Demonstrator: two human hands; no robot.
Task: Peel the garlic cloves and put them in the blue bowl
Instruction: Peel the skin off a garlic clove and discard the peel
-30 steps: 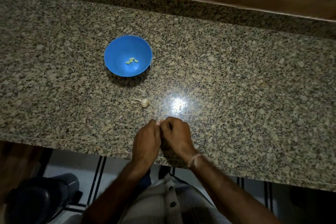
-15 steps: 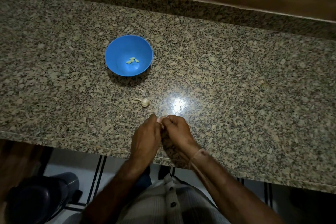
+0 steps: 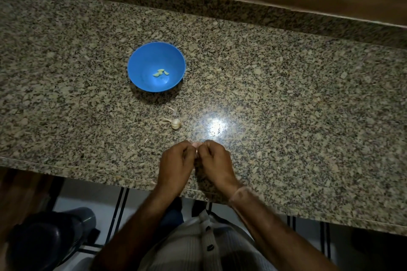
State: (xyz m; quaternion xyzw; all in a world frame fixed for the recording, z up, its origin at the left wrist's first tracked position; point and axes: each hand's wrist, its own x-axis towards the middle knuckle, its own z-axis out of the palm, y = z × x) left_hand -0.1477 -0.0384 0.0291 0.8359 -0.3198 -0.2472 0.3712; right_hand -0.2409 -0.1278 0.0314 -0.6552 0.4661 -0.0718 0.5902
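A blue bowl [image 3: 141,72] stands on the granite counter with a few pale peeled cloves [image 3: 160,72] at its bottom. Between the bowl and my hands lies a small garlic bulb [image 3: 175,124] with a dry stalk. My left hand [image 3: 176,167] and my right hand [image 3: 214,165] meet near the counter's front edge, fingers curled. Together their fingertips pinch a small pale garlic clove [image 3: 196,144], mostly hidden by the fingers.
A scrap of dry garlic skin [image 3: 171,109] lies just beyond the bulb. The granite counter [image 3: 286,105] runs wide to both sides, with a raised back ledge. A bright light glare sits right of the bulb. A dark rounded object [image 3: 44,242] stands on the floor at lower left.
Both hands stay together at the front edge, shifting slightly as the fingers work the clove. The bowl and the bulb have not moved.
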